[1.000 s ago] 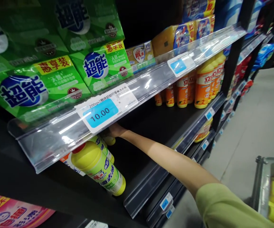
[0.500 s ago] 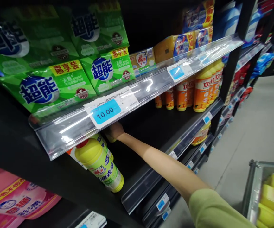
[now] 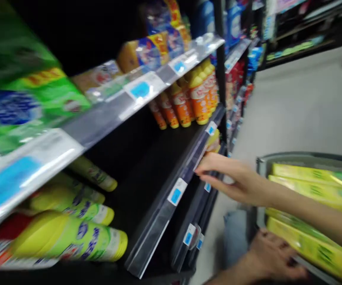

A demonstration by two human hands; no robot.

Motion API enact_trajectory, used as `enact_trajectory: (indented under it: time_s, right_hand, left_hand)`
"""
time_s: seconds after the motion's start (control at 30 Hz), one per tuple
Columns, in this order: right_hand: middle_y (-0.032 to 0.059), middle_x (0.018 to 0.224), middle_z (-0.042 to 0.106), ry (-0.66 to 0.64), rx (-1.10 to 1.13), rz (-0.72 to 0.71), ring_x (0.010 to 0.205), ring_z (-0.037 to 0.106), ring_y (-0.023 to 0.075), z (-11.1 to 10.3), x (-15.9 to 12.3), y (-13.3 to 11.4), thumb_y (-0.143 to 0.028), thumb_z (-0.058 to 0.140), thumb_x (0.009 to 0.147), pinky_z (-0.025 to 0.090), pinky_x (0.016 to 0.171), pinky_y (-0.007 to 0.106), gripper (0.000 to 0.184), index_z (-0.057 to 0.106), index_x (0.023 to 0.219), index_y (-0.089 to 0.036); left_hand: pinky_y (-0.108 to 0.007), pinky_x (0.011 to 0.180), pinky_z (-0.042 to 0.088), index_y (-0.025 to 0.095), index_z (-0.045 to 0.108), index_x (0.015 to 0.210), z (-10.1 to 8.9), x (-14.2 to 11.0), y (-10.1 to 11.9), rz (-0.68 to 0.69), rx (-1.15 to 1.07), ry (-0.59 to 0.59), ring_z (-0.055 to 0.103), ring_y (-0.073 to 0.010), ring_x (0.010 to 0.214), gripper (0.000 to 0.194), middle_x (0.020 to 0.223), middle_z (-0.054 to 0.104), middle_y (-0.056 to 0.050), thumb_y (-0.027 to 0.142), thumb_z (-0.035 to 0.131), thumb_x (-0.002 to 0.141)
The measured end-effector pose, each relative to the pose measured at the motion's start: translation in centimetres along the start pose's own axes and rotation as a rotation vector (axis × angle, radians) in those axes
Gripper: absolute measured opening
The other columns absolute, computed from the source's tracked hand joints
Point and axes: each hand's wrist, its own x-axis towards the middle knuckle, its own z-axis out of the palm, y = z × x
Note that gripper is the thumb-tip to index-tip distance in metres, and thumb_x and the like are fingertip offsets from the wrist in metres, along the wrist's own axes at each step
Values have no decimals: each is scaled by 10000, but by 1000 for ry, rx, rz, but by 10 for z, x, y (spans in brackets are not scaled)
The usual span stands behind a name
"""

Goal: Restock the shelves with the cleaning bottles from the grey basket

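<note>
Right hand (image 3: pixel 242 182): at the front edge of the lower shelf (image 3: pixel 155 158); contact with the edge unresolved (blur). Nothing seen in it; fingers bent, thumb apart from them by a narrow gap.
Left hand (image 3: pixel 273 257): at the near rim of the basket (image 3: pixel 307 155), beside the yellow packs (image 3: pixel 313 190) lying inside. Fingers curled; cannot tell whether they grip the rim or a pack.

Risks (judged):
- Right fingertips could catch the shelf lip or dislodge a price tag (image 3: pixel 177 192), cause being the small clearance at that edge.
- Uneven load on the near rim could tilt the basket and make the packs slide, their wrapping looking smooth.
- A sleeve or forearm sweeping leftward could topple the yellow-green bottles (image 3: pixel 78 237), grouped at the shelf's near left end. The orange bottles (image 3: pixel 199 99), at its far end, look less exposed.

Pose: right forearm enters from the right edge of view and crosses over the basket, wrist roughly in line, fingers directed to the shelf. Left forearm rises from the bottom edge, hand slanting toward the rim, back of hand up. The two hands are apart, right one farther forward.
</note>
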Motion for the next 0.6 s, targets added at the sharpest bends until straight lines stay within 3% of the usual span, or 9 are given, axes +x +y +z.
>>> enact_trajectory:
  time_s: [0.07,0.13,0.2,0.27,0.33,0.43,0.53,0.6]
  right_hand:
    - [32,869,700,143,-347,178,798,666,192,-48,-117,18,-206,577,1016,541,748,341,174,666,1134,-297]
    - [52,838,695,219,-690,505,765,656,230,-75,-236,16,-286,534,1039,513,692,377,129,662,1030,-274]
    - [84,849,715,166,-877,728,798,664,267,-76,-334,-5,-352,471,1058,510,699,405,226,666,976,-271]
    - [102,905,746,147,-922,957,868,678,276,-59,-394,-30,-352,458,1063,517,780,415,255,687,991,-266]
    - [110,984,771,148,-899,1147,930,700,266,-35,-417,-44,-341,431,1072,509,842,415,308,707,1021,-214]
    - [132,1029,791,22,-933,1347,986,711,295,-10,-415,-44,-330,389,1084,449,911,456,379,720,1073,-144]
    - [158,1064,783,-92,-919,1484,1011,712,309,-8,-404,-34,-306,439,1060,424,929,448,349,688,1192,-102]
    - [164,1103,763,-82,-884,1523,1051,697,314,-17,-402,-28,-288,495,1026,440,921,430,321,670,1222,-105]
  left_hand:
    - [-288,949,503,325,775,1098,4,4,3,53,-151,32,707,-88,1072,276,1046,745,-178,483,570,1001]
    - [-360,969,515,288,759,1092,11,11,2,30,-245,28,709,-165,1058,258,1060,753,-150,440,562,1024]
    - [-425,1004,499,246,742,1067,22,20,1,20,-321,17,695,-225,1059,215,1077,750,-128,348,557,1027]
    - [-490,1007,476,202,726,1066,34,27,1,25,-376,5,675,-279,1091,203,1110,740,-131,278,543,1022]
    - [-487,1008,460,192,716,1067,44,30,3,19,-390,45,665,-280,1087,160,1115,739,-107,237,582,992]
    - [-452,1000,440,193,713,1070,52,29,5,17,-366,146,655,-260,1061,145,1102,743,-79,201,640,944]
    - [-439,997,423,192,713,1069,53,28,7,12,-347,188,648,-252,1059,154,1097,744,-72,177,633,939]
    - [-441,994,419,195,711,1065,52,29,7,4,-339,192,647,-250,1057,156,1090,744,-69,169,611,949]
